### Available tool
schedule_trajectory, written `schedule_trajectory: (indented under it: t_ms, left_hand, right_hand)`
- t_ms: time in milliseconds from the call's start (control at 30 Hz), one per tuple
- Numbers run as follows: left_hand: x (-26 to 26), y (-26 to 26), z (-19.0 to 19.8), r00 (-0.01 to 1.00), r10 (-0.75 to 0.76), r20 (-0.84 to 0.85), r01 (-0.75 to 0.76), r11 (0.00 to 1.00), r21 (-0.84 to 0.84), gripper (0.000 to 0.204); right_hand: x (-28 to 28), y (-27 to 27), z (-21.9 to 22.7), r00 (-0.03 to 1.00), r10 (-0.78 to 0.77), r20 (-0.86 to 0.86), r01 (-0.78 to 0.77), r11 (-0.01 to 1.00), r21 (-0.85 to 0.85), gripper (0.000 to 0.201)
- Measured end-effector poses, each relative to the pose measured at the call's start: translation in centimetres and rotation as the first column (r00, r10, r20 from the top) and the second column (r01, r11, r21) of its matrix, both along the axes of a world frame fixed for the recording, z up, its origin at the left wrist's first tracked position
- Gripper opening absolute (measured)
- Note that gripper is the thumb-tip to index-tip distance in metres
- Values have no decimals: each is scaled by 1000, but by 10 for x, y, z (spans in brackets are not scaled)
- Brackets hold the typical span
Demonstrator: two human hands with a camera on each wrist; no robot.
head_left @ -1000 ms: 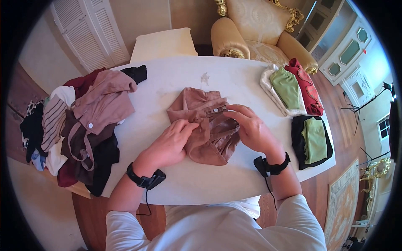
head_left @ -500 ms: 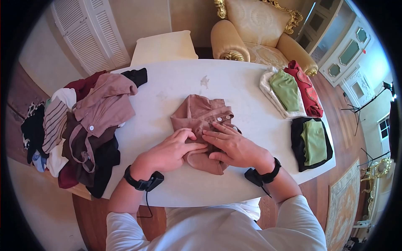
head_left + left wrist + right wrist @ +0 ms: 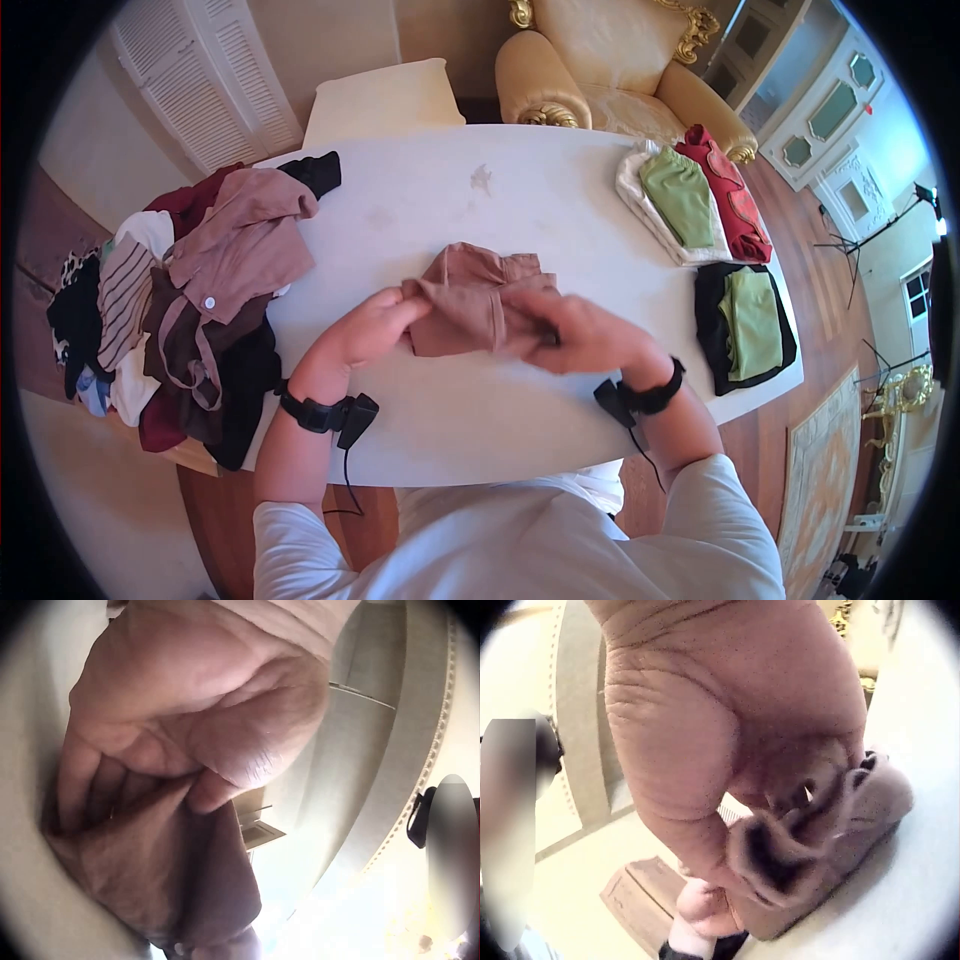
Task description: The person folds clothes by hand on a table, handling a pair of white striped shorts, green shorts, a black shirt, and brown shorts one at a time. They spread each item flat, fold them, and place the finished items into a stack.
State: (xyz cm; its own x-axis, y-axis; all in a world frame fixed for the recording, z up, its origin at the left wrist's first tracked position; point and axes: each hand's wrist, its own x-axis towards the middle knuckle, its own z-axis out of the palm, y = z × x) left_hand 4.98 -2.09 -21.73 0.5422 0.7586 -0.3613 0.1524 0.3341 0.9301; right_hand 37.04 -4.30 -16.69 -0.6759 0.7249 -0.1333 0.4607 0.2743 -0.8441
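Dusty-rose garment point(image 3: 452, 332): one; lies near the middle of the white table point(image 3: 480, 425), between both hands; partly folded, with a loose fold raised at its left; shows one pale button low in the left wrist view.
Left hand point(image 3: 368, 330): one; pinches the garment's left edge between thumb and bent fingers, closed down on the cloth.
Right hand point(image 3: 595, 335): one; grips bunched cloth at the garment's right end, fingers curled round it; blurred in the head view, exact fingertip placement not readable.
Wrist straps point(image 3: 652, 397): two, black, one per arm, each with one black device and one cable.
Garment heap, left end of table: one; overlapping, not fully countable; includes one striped garment point(image 3: 128, 305) and one mauve garment point(image 3: 235, 255) with one white button point(image 3: 208, 302) showing.
Folded garments, right end of table: five, in two groups.
Far group: three; one cream garment point(image 3: 630, 190), one light-green garment point(image 3: 680, 205) on top of it, one red garment point(image 3: 735, 200) alongside.
Near group: two; one black garment point(image 3: 711, 325) underneath, one lime-green garment point(image 3: 752, 320) on top.
Seating beyond table: one gold armchair point(image 3: 540, 80); one cream-covered seat point(image 3: 380, 100), type not readable.
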Motion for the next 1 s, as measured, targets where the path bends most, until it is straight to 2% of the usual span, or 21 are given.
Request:
schedule_trajectory:
  t_ms: [33,100,133,200,267,367,467,533,667,767,833,933,1000]
  left_hand:
    - [3,1,0,993,114,23,-112,990,-83,47]
    - [4,3,-2,980,185,73,-173,974,-145,47]
    - [4,5,-2,970,224,96,-205,963,-174,47]
    - [1,11,-15,970,231,76,-214,960,-183,48]
    - [-3,15,-24,971,227,78,-208,959,-194,49]
    - [-4,16,-25,973,209,99,-188,964,-189,50]
    - [3,9,-12,975,210,66,-201,972,-125,51]
    - [8,5,-1,979,202,10,-201,978,-63,49]
    - [3,8,-11,988,138,64,-135,990,-48,49]
    - [1,11,-16,986,153,61,-149,987,-68,46]
    - [3,10,-15,981,193,22,-192,981,-41,45]
    - [1,11,3,916,198,-350,-138,972,188,43]
    - [0,4,9,810,359,-464,-88,856,509,41]
  right_hand:
    - [5,9,1,991,-114,-69,97,972,-215,65]
    - [13,21,-12,911,-336,-238,194,859,-473,59]
    - [15,28,-29,830,-432,-353,206,826,-524,57]
    - [16,32,-35,704,-546,-455,212,772,-599,59]
    - [17,31,-31,663,-597,-451,220,732,-645,64]
    - [29,35,-30,910,-365,-197,323,921,-218,61]
    - [27,35,-26,905,-389,-171,339,903,-264,58]
    - [24,36,-36,880,-431,-199,397,898,-188,54]
    - [21,37,-38,821,-530,-211,528,846,-70,46]
    - [24,38,-42,797,-563,-221,570,821,-34,40]
    - [19,39,-51,807,-510,-298,537,844,12,36]
    - [16,40,-55,809,-488,-329,523,852,21,32]
    - [14,39,-55,808,-507,-300,535,845,14,31]
